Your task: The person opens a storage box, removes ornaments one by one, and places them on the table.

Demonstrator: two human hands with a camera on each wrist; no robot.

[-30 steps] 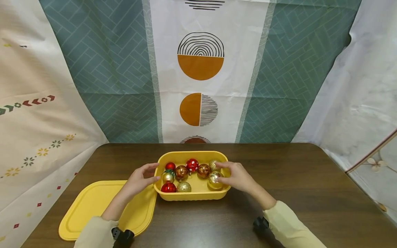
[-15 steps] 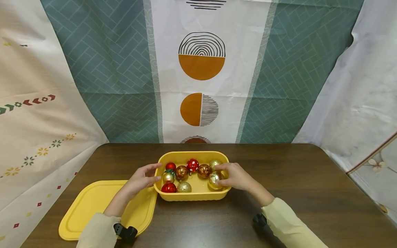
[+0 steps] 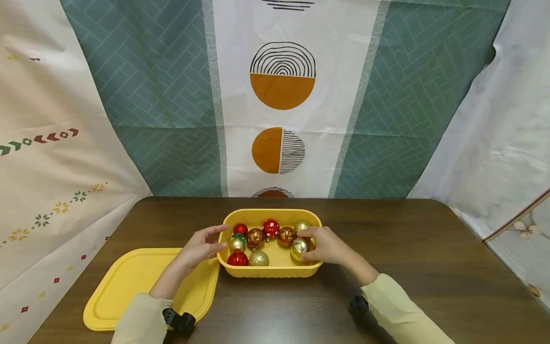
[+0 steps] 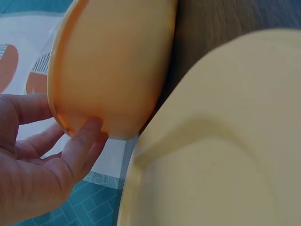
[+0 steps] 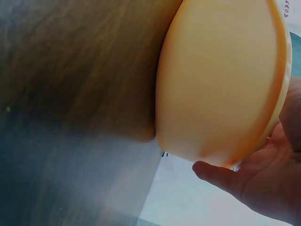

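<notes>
the left hand (image 4: 40, 179) lay spread at one end of a yellow-orange container (image 4: 115, 61), fingertips at its rim and outer wall. a pale yellow lid (image 4: 244, 103) lay just beside it on the brown tabletop (image 4: 211, 23); patterned cloth (image 4: 89, 207) showed behind.

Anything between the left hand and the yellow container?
Nothing visible. The left hand has its fingers at the end of the yellow container; the yellow lid lies lower, beside it, not between them.
</notes>
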